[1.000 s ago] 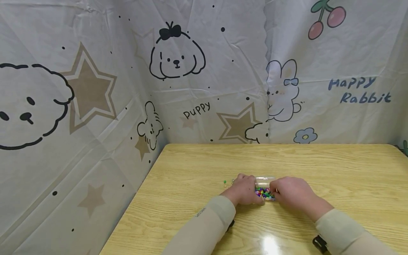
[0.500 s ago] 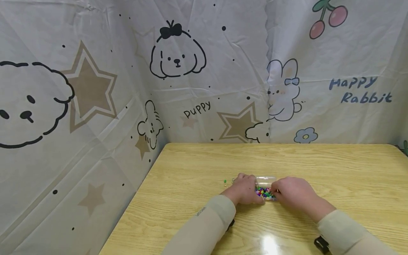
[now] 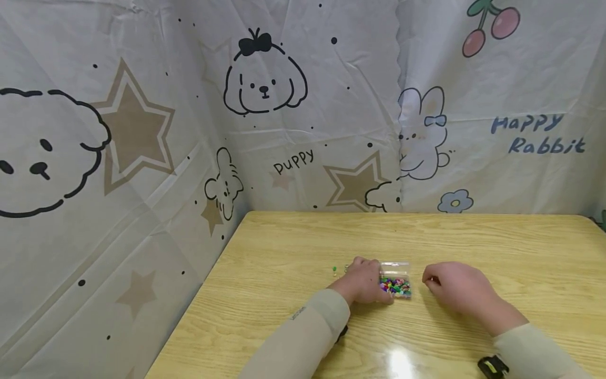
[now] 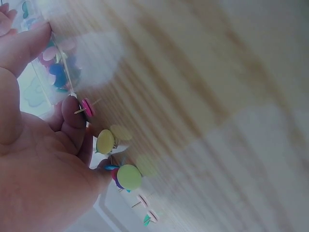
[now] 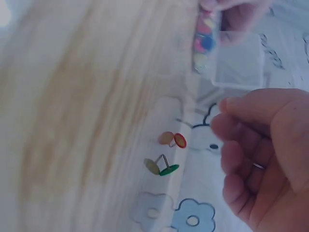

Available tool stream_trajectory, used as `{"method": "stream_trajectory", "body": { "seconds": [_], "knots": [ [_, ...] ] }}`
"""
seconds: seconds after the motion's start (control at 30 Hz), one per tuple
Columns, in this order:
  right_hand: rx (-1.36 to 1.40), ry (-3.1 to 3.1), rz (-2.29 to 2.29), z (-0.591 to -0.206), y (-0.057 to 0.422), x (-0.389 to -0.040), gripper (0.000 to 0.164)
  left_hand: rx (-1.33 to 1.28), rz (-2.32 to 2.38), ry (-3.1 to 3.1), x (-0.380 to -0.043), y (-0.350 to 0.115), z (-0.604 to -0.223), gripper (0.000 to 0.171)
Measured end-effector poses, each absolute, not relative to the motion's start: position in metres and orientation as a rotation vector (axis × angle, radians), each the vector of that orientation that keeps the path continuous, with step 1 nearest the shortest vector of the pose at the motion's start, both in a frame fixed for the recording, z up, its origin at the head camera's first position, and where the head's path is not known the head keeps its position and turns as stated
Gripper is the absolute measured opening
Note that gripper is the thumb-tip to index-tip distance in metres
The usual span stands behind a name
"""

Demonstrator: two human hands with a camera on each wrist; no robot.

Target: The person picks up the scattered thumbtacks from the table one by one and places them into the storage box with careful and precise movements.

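Note:
My left hand [image 3: 362, 281] grips the left side of a clear plastic box [image 3: 404, 296], its thumb at the near side. The box's clear lid [image 3: 395, 267] stands raised behind it, and mixed-colour thumbtacks [image 3: 397, 287] fill the tray. To the right of the box is my right hand [image 3: 459, 287], fingers curled, apart from it. In the right wrist view a thin metal pin [image 5: 259, 165], like a thumbtack's, shows among those fingers. A red thumbtack [image 5: 179, 140] and a green thumbtack [image 5: 169, 170] lie on the table by that hand, hidden in the head view.
Loose thumbtacks lie left of my left hand, among them a pale green one [image 4: 129, 177], a yellow one [image 4: 105, 141] and a pink one [image 4: 87, 107]. The wood-grain table [image 3: 284, 247] meets a printed cloth [image 3: 284, 131] at its back and left edges.
My right hand has drawn away from the box to the right, uncovering the tray's right end. My left hand and the box keep their place.

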State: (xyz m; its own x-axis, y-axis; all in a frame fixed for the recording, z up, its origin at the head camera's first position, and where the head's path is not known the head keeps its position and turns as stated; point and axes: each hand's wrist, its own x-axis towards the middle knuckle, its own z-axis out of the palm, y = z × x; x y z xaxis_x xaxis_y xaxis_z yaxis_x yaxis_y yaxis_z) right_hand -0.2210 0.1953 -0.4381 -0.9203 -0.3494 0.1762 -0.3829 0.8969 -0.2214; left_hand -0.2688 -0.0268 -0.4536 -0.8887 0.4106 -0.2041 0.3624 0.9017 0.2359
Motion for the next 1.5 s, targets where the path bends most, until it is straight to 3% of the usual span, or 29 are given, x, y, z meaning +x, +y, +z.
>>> {"method": "stream_trajectory", "body": {
  "seconds": [0.27, 0.6, 1.5],
  "knots": [
    [0.468, -3.063, 0.447, -0.439, 0.214, -0.219, 0.005, 0.584, 0.272, 2.82, -0.27, -0.028, -0.454, 0.073],
    [0.526, -3.107, 0.475, -0.442, 0.226, -0.216, 0.012, 0.594, 0.28, 2.817, -0.271, -0.028, -0.452, 0.07],
    [0.562, -3.014, 0.414, -0.448, 0.208, -0.219, 0.017, 0.601, 0.294, 2.808, -0.269, -0.026, -0.453, 0.067]
  ]
}}
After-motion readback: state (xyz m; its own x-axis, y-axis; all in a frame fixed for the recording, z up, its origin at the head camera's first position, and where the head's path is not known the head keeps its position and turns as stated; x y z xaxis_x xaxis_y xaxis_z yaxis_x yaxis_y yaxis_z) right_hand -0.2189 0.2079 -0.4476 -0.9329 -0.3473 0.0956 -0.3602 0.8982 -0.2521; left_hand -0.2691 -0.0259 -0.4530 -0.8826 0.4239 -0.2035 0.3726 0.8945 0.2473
